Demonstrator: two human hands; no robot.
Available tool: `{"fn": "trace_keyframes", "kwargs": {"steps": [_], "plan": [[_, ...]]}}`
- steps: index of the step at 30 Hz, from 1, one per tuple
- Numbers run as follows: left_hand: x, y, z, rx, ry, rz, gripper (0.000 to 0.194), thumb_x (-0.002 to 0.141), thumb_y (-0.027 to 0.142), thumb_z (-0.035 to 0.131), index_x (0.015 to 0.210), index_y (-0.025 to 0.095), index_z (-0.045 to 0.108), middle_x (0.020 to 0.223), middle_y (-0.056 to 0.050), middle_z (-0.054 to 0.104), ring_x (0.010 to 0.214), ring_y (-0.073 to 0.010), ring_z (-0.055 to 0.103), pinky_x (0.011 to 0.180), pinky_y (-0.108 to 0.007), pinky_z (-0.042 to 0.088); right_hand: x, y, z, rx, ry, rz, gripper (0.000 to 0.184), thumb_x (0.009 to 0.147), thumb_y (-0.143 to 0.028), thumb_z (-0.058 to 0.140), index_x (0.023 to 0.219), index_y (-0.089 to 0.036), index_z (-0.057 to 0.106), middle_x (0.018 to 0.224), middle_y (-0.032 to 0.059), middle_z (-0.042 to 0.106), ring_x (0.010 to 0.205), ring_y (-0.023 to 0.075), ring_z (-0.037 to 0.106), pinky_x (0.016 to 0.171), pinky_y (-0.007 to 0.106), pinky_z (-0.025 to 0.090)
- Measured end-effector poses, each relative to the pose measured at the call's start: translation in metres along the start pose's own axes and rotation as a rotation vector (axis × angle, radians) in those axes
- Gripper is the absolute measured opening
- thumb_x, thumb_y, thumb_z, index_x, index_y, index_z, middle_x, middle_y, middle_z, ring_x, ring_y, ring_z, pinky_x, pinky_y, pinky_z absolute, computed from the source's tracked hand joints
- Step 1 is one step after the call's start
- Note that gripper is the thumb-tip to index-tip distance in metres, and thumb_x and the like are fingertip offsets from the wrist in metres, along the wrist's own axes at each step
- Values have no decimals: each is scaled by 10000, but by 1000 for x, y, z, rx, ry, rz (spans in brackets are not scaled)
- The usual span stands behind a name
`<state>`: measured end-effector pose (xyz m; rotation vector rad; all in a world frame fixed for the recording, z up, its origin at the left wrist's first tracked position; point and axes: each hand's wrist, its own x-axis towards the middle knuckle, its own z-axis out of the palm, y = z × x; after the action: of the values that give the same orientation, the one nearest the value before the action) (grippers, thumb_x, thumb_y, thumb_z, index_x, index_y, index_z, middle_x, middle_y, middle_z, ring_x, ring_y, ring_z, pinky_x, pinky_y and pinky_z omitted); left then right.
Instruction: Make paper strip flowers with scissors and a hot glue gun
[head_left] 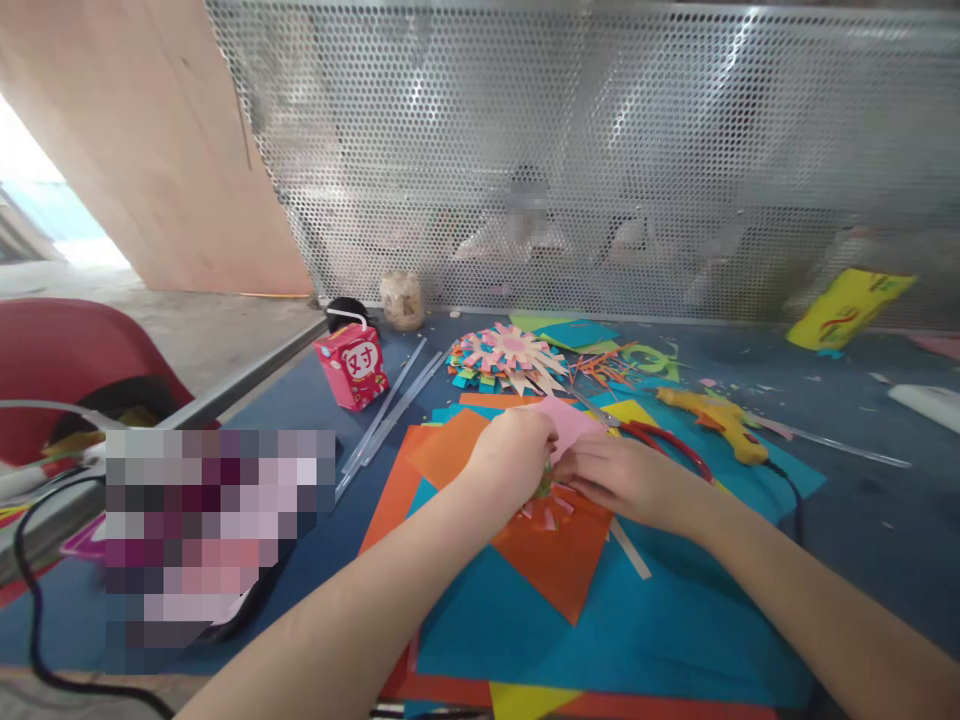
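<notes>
bare forearms point(360, 590) lie nearest; my left hand point(514, 448) curls and my right hand point(626, 475) bends its fingers at the pink paper point(570, 421), over the orange sheet point(556, 567); whether either pinches i cannot tell; uneven pulling could crease it; my right hand might nudge the red-handled scissors point(679, 443).

One sheet point(568, 420) is pink, the tabletop point(847, 395) blue.

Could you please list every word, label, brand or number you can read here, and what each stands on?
"又寸" (possibly the single character "对"): pink drink carton; its finer print is too small to read.
Yellow packet: its print is too blurred to read.
I can make out no other text.
</notes>
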<state>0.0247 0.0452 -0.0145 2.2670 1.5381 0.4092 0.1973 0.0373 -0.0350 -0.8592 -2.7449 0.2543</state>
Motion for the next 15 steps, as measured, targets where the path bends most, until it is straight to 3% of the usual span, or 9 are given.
{"fn": "trace_keyframes", "kwargs": {"steps": [4, 9, 12, 15], "plan": [[-3, 6, -6, 35, -51, -10, 219, 723, 85, 521, 807, 179, 700, 738, -76, 705, 632, -178, 647, 577, -240, 469, -4, -1, -2, 15, 27, 64, 195, 855, -162, 449, 989, -210, 582, 979, 56, 644, 905, 179, 589, 781, 316, 473], [-1, 5, -6, 64, -35, -31, 209, 744, 123, 518, 835, 192, 693, 773, -74, 703, 723, -173, 645, 639, -233, 468, -5, -6, -8, 198, 53, 131, 244, 824, -152, 471, 1019, -247, 583, 934, 36, 639, 838, 169, 579, 734, 315, 476], [0, 2, -3, 89, -33, -28, 196, 747, 133, 505, 806, 177, 687, 784, -87, 697, 694, -186, 636, 598, -250, 454, -9, -6, -16, 516, 201, 135, 193, 801, -208, 543, 979, -267, 589, 796, 14, 609, 705, 149, 574, 639, 294, 483], [0, 1, -1, 107, -38, 6, 179, 729, 109, 500, 712, 170, 667, 722, -84, 674, 650, -193, 619, 549, -256, 417, -22, -1, -27, 727, 411, 79, 179, 801, -390, 563, 965, -334, 519, 632, -29, 501, 498, 126, 501, 443, 266, 433]]}}
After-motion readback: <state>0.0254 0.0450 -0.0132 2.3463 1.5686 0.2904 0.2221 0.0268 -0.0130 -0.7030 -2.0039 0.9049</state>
